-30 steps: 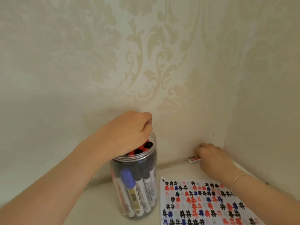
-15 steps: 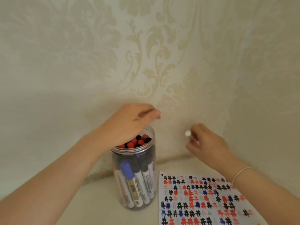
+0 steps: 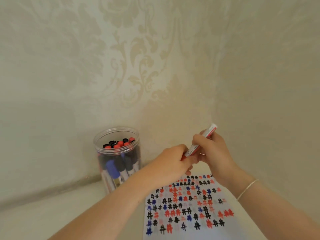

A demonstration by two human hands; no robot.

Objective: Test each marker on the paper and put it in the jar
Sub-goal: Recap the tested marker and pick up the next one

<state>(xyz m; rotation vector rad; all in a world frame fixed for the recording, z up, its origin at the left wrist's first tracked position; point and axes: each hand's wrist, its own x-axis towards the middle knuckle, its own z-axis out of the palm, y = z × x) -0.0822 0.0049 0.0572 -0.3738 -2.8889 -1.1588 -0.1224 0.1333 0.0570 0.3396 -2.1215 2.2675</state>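
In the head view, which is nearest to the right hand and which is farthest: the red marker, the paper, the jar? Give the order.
1. Red marker: held in the right hand itself; the left hand grips its lower end.
2. Paper: just below the hand, on the table.
3. Jar: farthest, off to the left by the wall.

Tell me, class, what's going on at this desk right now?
A person holds a red marker in both hands above the paper. The right hand grips the barrel and the left hand grips the cap end, probably to pull the cap off. The paper is already covered in black, red and blue hash marks. The jar stands to the left by the wall, packed with markers and not being touched.
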